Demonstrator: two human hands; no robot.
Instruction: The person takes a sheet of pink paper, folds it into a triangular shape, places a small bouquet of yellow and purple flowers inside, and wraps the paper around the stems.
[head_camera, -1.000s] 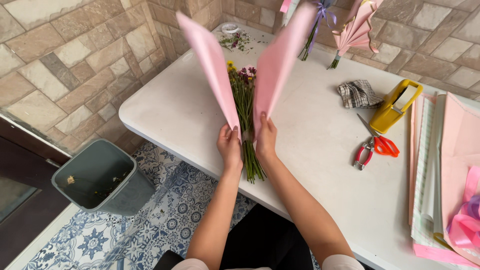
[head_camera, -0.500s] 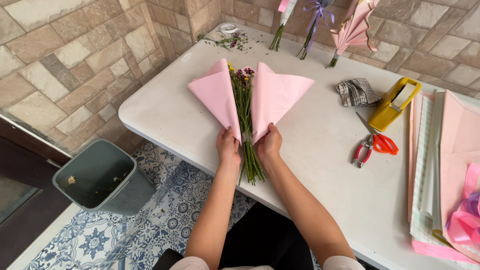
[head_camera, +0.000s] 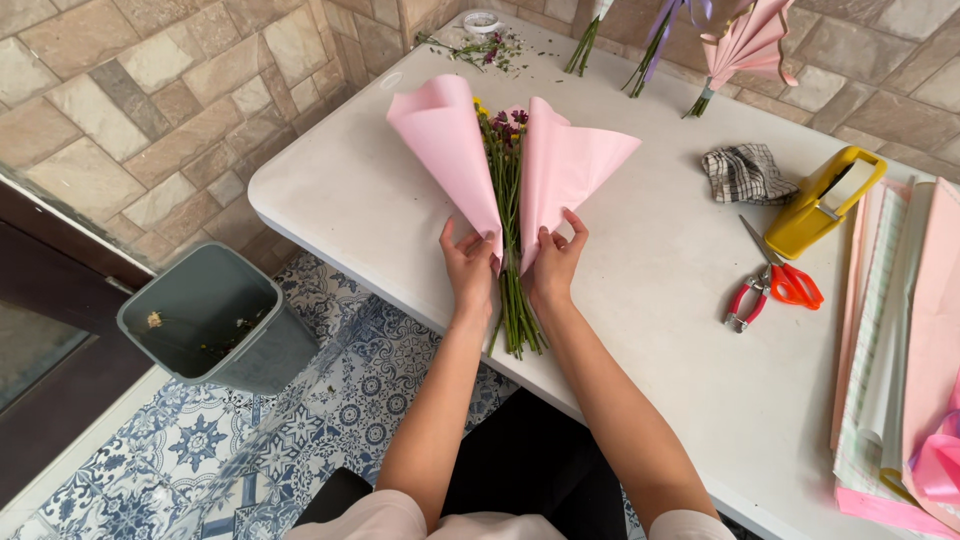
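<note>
Flower stems (head_camera: 512, 215) partly hidden by pink paper (head_camera: 452, 150). Left hand (head_camera: 468, 265) and right hand (head_camera: 555, 262) pinch the paper's lower edges beside the stems.

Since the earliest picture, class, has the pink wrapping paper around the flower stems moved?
Yes. The pink wrapping paper has dropped from standing upright to folding down around the flower stems, toward the white table.
</note>
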